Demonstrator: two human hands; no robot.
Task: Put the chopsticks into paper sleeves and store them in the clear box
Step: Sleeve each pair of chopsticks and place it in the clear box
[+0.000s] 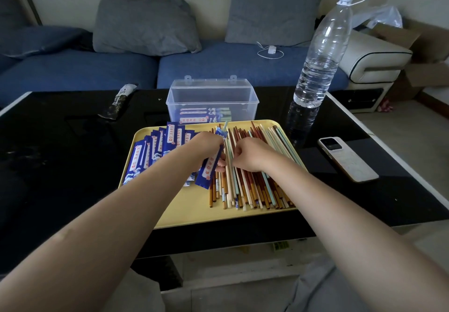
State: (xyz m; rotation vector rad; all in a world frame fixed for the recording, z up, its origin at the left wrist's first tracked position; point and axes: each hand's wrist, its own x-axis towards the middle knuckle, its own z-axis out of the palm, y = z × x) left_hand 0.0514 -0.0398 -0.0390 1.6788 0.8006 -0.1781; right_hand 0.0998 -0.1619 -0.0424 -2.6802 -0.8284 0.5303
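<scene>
We see the left hand point(206, 150) holding one blue paper sleeve point(211, 165) over the middle of the yellow tray point(194, 204), its fingers curled around the sleeve's upper half. One pale green chopstick point(225, 126) tip sticks out of the sleeve's far end. The sleeve slants from the near left up toward the far right, just beside the loose chopsticks.

The right hand point(250, 153) rests on the pile of loose chopsticks point(255, 185), its fingers curled tight on the pile; we cannot tell how many sticks they pinch. The pile fills the right half of the tray: dozens of sticks in brown, red-brown, cream and pale green, too many and too overlapped for an exact count.

On the left half of the tray lies a fan of empty blue sleeves point(155, 151); we make out about eight, partly hidden by the left forearm.

Just beyond the tray's far edge stands one clear box point(212, 100) with its lid raised. Inside it we count three filled sleeves point(201, 114) through the wall, and possibly more behind.

On the black surface point(60, 165) we also count one water bottle point(320, 51) to the far right, one phone point(347, 158) right of the tray, and one dark wrapper point(119, 101) at the far left. Behind the surface, the blue sofa point(218, 66) carries two grey cushions point(143, 24) and one white charger point(271, 50).
</scene>
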